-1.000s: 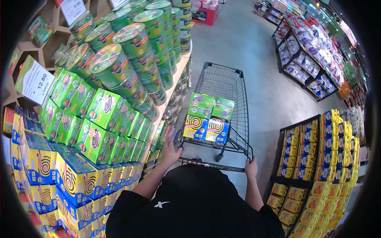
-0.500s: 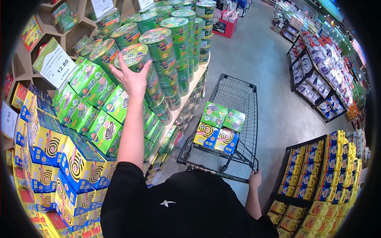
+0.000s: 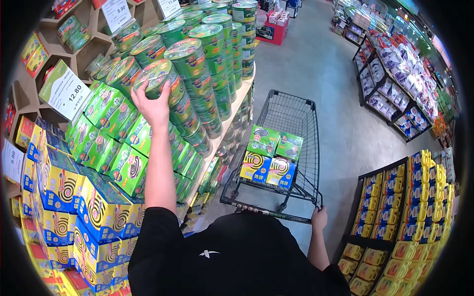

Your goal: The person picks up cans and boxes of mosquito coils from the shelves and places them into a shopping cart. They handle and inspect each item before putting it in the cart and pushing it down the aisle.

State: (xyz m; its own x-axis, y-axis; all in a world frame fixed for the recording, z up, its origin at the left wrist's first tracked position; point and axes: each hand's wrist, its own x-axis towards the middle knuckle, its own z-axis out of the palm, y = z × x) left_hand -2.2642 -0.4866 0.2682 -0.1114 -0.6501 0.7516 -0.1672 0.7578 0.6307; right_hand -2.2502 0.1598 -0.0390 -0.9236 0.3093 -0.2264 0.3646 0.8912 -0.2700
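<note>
My left hand [image 3: 153, 109] reaches to the stacked goods and grips the near side of a green round canister [image 3: 157, 73] with a clear lid. That canister sits on top of a leaning column of similar ones. My right hand [image 3: 319, 218] is closed around the right end of the push bar of a black wire shopping cart [image 3: 312, 143]. In the cart lie two green boxes [image 3: 263, 141] and two yellow-and-blue boxes [image 3: 281, 172] with spiral pictures.
Green mosquito coil boxes [image 3: 129, 168] and yellow-and-blue boxes [image 3: 101, 207] are piled at my left. A price sign [image 3: 69, 91] stands above them. Yellow jugs [image 3: 417, 197] fill a rack at right. Beyond is a shelf of bagged goods [image 3: 390, 81]. Grey floor [image 3: 331, 89] runs between.
My left hand's fingers have drawn closer around the green canister, and the thumb has moved onto its side. The right hand stays on the push bar.
</note>
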